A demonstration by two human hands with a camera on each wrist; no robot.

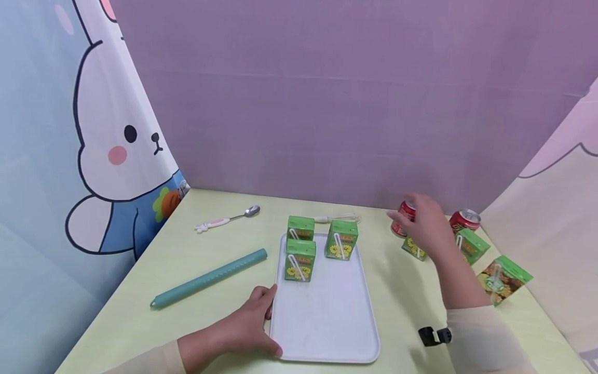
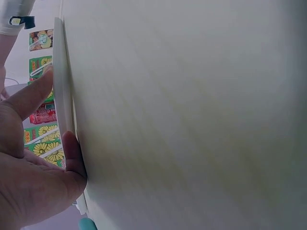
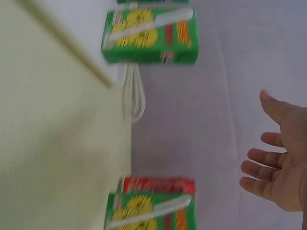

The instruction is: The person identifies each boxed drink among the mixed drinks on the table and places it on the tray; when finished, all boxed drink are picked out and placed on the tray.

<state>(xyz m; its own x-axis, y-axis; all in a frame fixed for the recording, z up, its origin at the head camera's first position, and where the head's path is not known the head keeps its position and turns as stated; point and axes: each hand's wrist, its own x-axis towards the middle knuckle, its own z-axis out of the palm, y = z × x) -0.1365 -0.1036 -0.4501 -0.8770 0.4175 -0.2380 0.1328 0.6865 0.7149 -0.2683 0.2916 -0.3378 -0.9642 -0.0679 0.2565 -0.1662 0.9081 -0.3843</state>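
**Left hand on the tray, right hand empty beside the cartons**

The white tray, smooth, shallow and round-cornered, lies on a pale yellow table with faint streaks. To its left is a teal rod, long and cylindrical. Green boxy cartons, printed with yellow flowers, have white straws slanting across their fronts. Farther back come two glossy red cans, a metal spoon with a rabbit-ended handle, and a pale-handled whisk. A lightly creased lilac cloth hangs behind everything.

The left hand grips the tray's left side toward its near end, thumb at the rim and a finger bent against the outer edge. The right hand is raised with thumb and fingers apart, holding nothing.

Three cartons stand toward the tray's far end, beyond the left hand; three more are off the tray, below and to the right of the right hand.
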